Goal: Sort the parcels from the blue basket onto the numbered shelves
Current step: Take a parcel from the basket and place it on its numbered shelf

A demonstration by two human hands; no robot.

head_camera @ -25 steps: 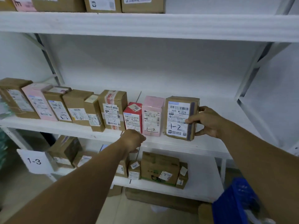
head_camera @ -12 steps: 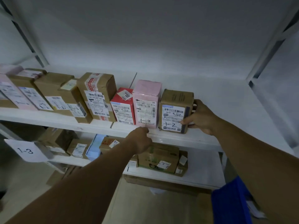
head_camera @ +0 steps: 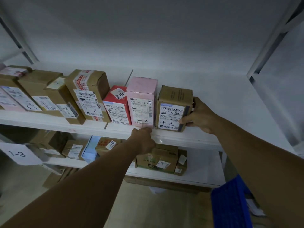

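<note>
shelving: white metal racks against a pale wall, dimly lit; the middle shelf carries a row of parcels standing upright, labels facing out.
sign: white card hanging at the far left below that shelf, reading "1-3".
left-end parcels: brown and pink boxes packed close together; one label has "1-2" penned on it, and another farther along shows a lone "2". The finer print is too small to read.
taped carton: brown, crossed with red-and-white printed tape, leaning a little; "1-2" is written on its label.
red box: a sticker marked "03" sits on top; the label reads "501E M1 A21B" over a faint handwritten mark.
pink box: the label shows "502 60 12 815" and a bold "1-2" near the bottom.
left grip: fingers curled under, nothing visible in them, knuckles at the shelf's front edge just below the pink box; I cannot tell whether it touches.
lower shelf: more brown cartons, among them a green-printed carton; its wording is unreadable.
brown parcel: stands on the middle shelf at the right end of the row, just beside the pink box; its label reads "501E M1 A21B" with "1-2" below.
right grip: holds the brown parcel by its right side, thumb on the front edge, fingers wrapped behind.
blue basket: a ribbed corner shows at the bottom right, below the right forearm.
</note>
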